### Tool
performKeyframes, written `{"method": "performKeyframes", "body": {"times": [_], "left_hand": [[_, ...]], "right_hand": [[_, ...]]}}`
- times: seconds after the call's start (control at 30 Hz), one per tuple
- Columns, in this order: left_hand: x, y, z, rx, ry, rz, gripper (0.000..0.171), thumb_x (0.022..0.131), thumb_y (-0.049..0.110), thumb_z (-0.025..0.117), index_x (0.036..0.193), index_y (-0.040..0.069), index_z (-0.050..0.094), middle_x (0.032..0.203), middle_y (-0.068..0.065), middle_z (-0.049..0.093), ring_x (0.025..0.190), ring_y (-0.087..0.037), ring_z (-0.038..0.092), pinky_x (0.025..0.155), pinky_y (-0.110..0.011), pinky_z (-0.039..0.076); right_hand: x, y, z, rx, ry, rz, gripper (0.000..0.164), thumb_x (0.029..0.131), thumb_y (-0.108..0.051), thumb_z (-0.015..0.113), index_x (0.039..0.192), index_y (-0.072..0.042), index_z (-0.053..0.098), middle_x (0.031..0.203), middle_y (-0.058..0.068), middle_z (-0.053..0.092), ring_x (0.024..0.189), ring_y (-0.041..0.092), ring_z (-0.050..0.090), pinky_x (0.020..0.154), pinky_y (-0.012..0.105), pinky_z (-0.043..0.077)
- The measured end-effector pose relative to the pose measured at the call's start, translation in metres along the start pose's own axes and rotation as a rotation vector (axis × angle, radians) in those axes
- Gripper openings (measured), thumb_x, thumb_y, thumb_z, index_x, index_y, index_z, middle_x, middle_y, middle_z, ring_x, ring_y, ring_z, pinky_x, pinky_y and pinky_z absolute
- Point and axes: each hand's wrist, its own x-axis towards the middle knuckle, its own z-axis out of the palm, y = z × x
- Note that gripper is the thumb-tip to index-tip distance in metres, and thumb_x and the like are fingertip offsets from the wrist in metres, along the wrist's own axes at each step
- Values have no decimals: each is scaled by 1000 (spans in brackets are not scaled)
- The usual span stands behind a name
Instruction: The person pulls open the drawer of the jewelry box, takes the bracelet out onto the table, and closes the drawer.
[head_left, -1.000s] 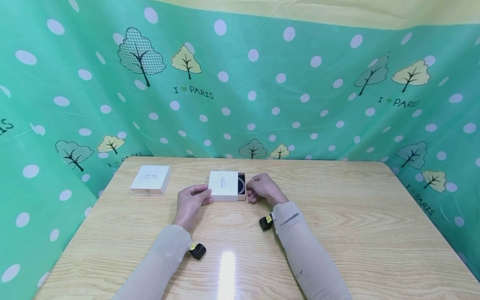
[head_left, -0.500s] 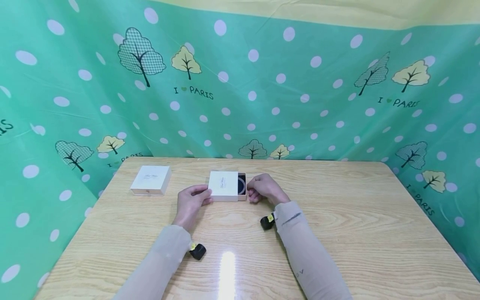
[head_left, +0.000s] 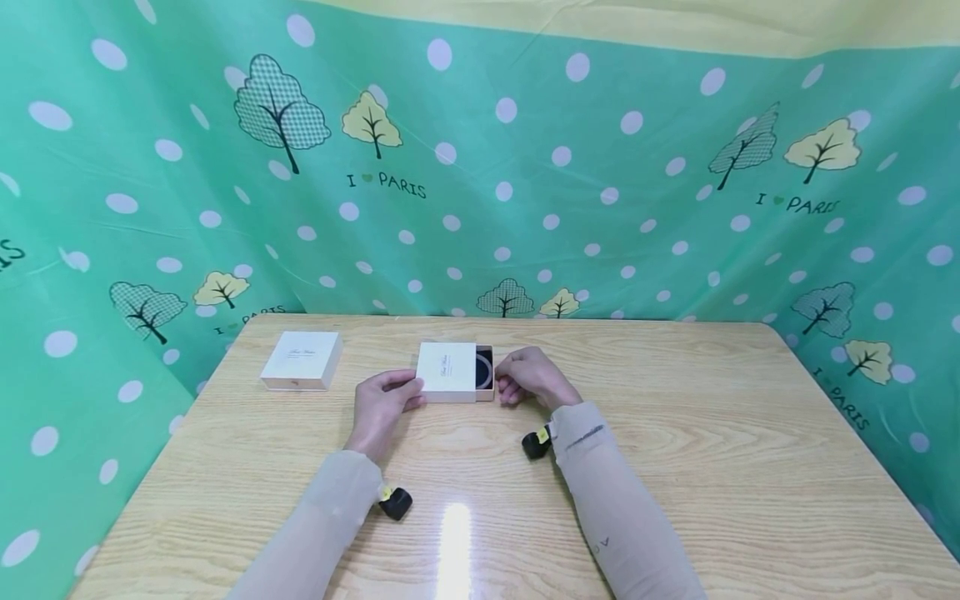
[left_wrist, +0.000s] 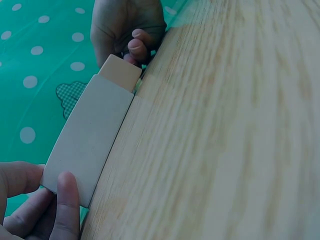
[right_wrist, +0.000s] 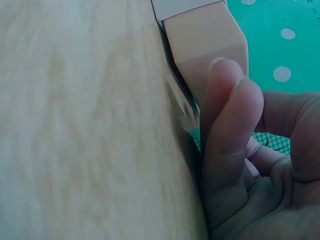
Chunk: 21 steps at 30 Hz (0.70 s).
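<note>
A white sleeve box (head_left: 446,372) lies on the table, its pinkish inner drawer (head_left: 484,397) partly out to the right. Inside the drawer, on dark lining, part of a pale ring-shaped thing (head_left: 489,371) shows; the sleeve covers the rest. My left hand (head_left: 381,409) holds the sleeve at its left end, thumb and fingers on either side in the left wrist view. My right hand (head_left: 531,379) is at the drawer's outer end with its fingers curled, thumb and forefinger close together there. In the right wrist view the fingers (right_wrist: 232,110) hide what they pinch at the drawer (right_wrist: 210,42).
A second white box (head_left: 302,360), closed and with pinkish sides, stands at the table's back left. Behind the wooden table (head_left: 712,433) hangs a green dotted curtain (head_left: 465,167). A small black camera sits at each wrist.
The right hand has shifted slightly to the right, and the drawer has slid a little further out with it. The left hand and the sleeve have stayed in place.
</note>
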Motion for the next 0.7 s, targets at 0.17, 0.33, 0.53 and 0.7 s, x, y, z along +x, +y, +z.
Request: {"method": "performKeyframes", "body": {"times": [0.17, 0.33, 0.53, 0.7], "left_hand": [[0, 0, 0, 3, 0, 5, 27, 86, 1, 68, 113, -3, 65, 111, -17, 58, 82, -22, 68, 81, -30, 56], [0, -1, 0, 1, 0, 8, 27, 86, 0, 68, 112, -3, 65, 111, -16, 58, 82, -21, 68, 81, -30, 56], [1, -1, 0, -2, -1, 11, 27, 86, 0, 68, 112, -3, 65, 111, -17, 58, 82, -21, 68, 81, -30, 56], [1, -1, 0, -2, -1, 15, 27, 86, 0, 68, 112, -3, 65, 111, -17, 58, 81, -20, 68, 81, -30, 57]], "right_hand": [[-1, 1, -1, 7, 1, -3, 15, 92, -7, 56, 87, 4, 65, 67, 11, 61, 48, 15, 59, 46, 25, 53], [-1, 1, -1, 11, -2, -10, 15, 92, -7, 57, 87, 5, 64, 65, 9, 59, 47, 15, 58, 45, 25, 53], [-1, 2, -2, 19, -3, -14, 15, 92, -7, 57, 85, 4, 63, 65, 9, 59, 47, 14, 58, 45, 25, 53], [-1, 2, -3, 21, -6, -8, 16, 92, -8, 57, 84, 4, 64, 66, 10, 60, 48, 14, 58, 47, 25, 54]]}}
